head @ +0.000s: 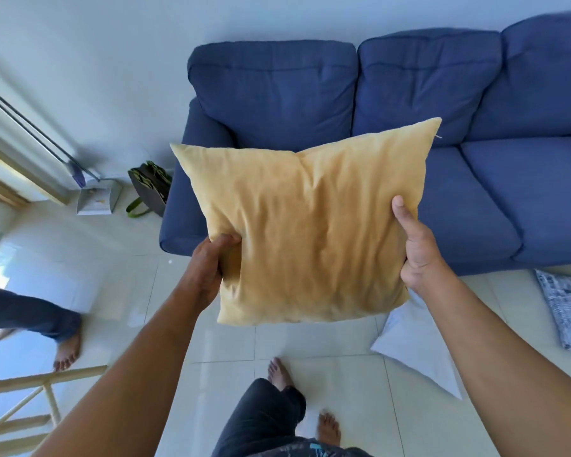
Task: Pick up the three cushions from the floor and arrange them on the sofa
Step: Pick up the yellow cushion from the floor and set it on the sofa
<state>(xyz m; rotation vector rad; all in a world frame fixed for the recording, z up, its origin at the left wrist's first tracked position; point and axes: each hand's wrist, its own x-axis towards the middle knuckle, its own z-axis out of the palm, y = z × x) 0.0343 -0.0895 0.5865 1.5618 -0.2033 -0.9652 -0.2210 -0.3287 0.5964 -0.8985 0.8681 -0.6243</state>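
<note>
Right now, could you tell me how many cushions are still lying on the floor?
2: a white cushion below the right hand, and a patterned cushion at the right edge near the sofa. The yellow cushion is held up. Others may lie out of view.

Single head-worn wide-angle view, looking forward and down, close over both arms

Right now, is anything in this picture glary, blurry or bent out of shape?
Head view: daylight from the left glares off the floor tiles; the wide lens bows the sofa and stretches both forearms at the edges; the yellow cushion, gripped by the left hand and right hand, looks sharp.
</note>
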